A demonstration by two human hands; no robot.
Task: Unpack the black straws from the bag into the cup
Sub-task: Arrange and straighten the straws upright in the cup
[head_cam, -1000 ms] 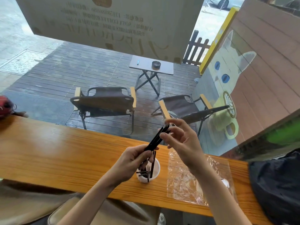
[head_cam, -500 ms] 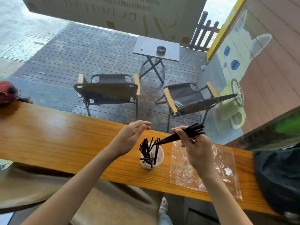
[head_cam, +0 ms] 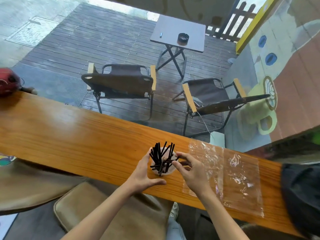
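A white cup (head_cam: 170, 171) stands on the wooden counter (head_cam: 69, 135), filled with several black straws (head_cam: 160, 154) that fan out above its rim. My left hand (head_cam: 143, 175) wraps the cup's left side, fingers up along its wall and thumb at its front base. On the right of the rim, my right hand (head_cam: 194, 172) pinches the ends of a few straws with its fingertips. The clear plastic bag (head_cam: 230, 175) lies flat on the counter just right of my right hand; no straws show inside it.
A black fabric bag (head_cam: 301, 194) sits at the counter's right end and a red object (head_cam: 7, 82) at its far left. Window glass runs along the counter's far edge, with folding chairs outside. A tan cushion (head_cam: 103, 210) lies below the near edge.
My right hand brought its bundle of straws down from above the bag into the cup. My left hand dropped from above the cup to its left side.
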